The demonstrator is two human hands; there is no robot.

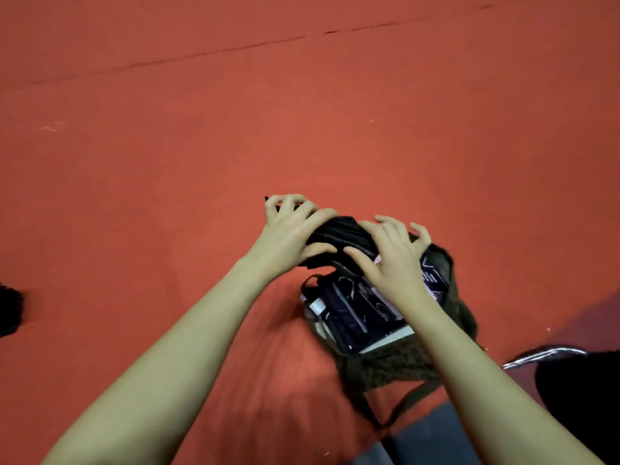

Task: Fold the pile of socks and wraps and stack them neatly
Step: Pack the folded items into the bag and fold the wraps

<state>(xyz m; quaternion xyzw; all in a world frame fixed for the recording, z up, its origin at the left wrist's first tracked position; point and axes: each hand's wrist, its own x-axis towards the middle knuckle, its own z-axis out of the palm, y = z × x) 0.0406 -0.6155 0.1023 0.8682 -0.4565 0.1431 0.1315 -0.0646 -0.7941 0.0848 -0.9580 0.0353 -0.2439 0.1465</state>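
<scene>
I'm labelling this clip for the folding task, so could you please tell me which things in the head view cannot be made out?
- Black ribbed cloth bundle: sock or wrap unclear; the left hand and right hand cover its ends.
- Dark printed packet: white lettering blurred, partly under the right forearm.
- Dark object at the left edge: cut off.
- Black shape with a metal bar at the lower right: cut off.

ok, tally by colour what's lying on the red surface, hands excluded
Black: 2, the ribbed bundle under both hands, and a fuzzy item at the left edge.
Dark patterned with white edges: 1, a folded piece.
Olive green: 1, a knitted piece beneath it.
Total: 4. The blurred dark shape at the lower right is not counted.
</scene>
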